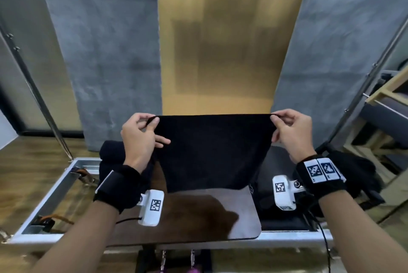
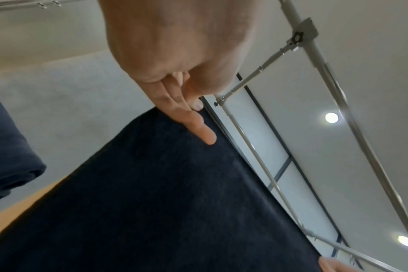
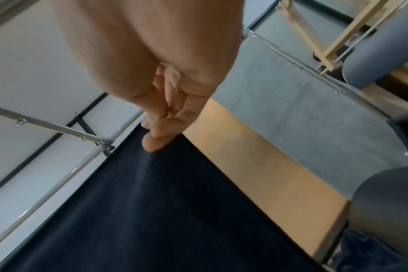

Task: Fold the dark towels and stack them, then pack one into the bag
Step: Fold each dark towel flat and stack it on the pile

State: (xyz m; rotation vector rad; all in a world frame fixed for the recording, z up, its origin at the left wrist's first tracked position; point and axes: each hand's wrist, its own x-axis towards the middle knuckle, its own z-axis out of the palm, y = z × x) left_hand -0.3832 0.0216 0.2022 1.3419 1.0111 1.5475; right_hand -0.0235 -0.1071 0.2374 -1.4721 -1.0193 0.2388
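Hands, left (image 1: 141, 138) and right (image 1: 291, 133), pinch towel (image 1: 212, 151) corners above table (image 1: 198, 217).

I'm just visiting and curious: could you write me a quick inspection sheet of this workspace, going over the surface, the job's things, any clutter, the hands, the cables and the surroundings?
Surface: dark brown glossy tabletop set on a grey metal frame.
Job's things: dark towel held up and stretched flat above the table; more dark cloth bunched at the far left; black bag-like item at the right, details unclear.
Clutter: nothing seen.
Hands: left hand pinches the towel's upper left corner; right hand pinches its upper right corner.
Cables: thin black cable from the right wrist camera; another from the left.
Surroundings: grey fabric curtains flanking a tan wooden panel; metal poles.
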